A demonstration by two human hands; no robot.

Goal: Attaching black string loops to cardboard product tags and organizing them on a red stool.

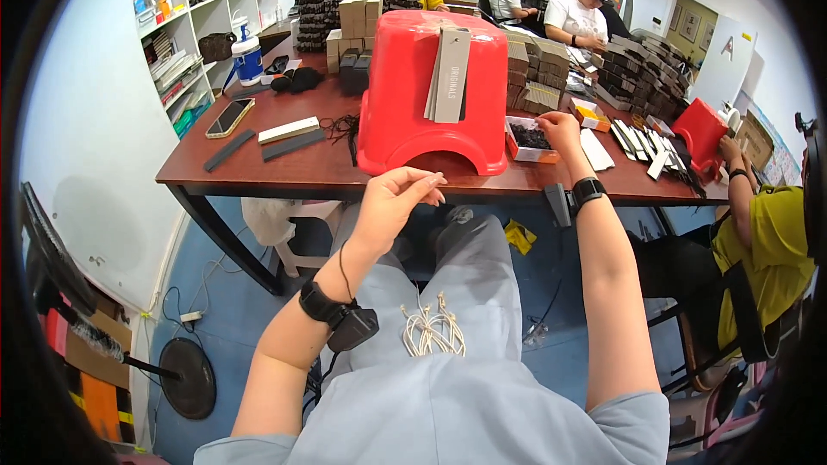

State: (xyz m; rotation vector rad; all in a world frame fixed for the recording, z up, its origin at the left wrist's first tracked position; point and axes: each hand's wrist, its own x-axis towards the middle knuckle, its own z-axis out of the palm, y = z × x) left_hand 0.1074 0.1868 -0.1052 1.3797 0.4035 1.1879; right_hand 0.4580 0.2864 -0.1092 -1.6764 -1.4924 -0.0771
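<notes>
My left hand (398, 207) is raised just in front of the table edge, its thumb and fingertips pinched together; anything between them is too small to make out. Close beyond it, a red plastic stool (388, 95) stands upside-down-bucket fashion on the table. A bundle of grey hang tags (450, 77) lies flat against its side, partly overlapping. On the right, my right hand (564, 132) reaches over a small open box (536, 156) holding a heap of small black pieces (527, 136). Its fingertips are drawn together at the box's inner edge, and their contents are hidden.
Left of the stool lie a phone (230, 118), dark and white strips (289, 130) and black cords (343, 127). White tags (642, 145) spread to the right. Stacked bundles (534, 69) stand behind. A co-worker in yellow (767, 232) sits at the right beside another red stool (699, 133).
</notes>
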